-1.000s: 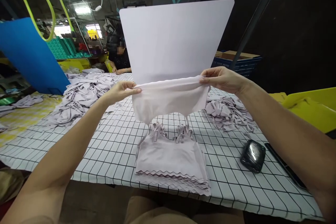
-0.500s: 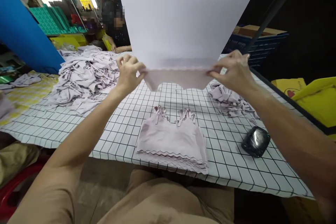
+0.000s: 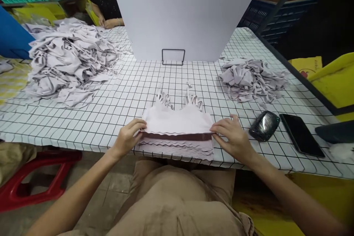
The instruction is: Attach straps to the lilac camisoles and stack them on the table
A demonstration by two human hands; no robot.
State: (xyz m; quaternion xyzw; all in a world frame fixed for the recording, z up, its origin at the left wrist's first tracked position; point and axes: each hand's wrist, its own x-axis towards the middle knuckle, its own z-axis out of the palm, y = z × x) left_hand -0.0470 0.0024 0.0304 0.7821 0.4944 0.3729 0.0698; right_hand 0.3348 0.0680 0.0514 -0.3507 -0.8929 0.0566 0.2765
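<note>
A pale lilac strappy camisole top point(image 3: 177, 120) is stretched level between my hands, just over a stack of similar tops point(image 3: 177, 147) at the table's front edge. My left hand point(image 3: 129, 134) pinches its left hem corner. The right hem corner sits between the thumb and fingers of my right hand point(image 3: 232, 136). A dark gap shows between the held wavy hem and the layered wavy hems below. Thin gathered straps point(image 3: 193, 99) lie at its far side, away from me.
Loose garments form a big heap point(image 3: 69, 59) on the left and a smaller pile point(image 3: 251, 79) on the right. A black wrapped packet point(image 3: 264, 125) and a phone point(image 3: 301, 134) lie right. A white board point(image 3: 188, 14) stands behind; a co-worker's hands point(image 3: 109, 23) are beyond, left.
Both hands have come down and toward me with the camisole top, from in front of the white board to over the stack. The view has tilted downward, bringing the phone into sight.
</note>
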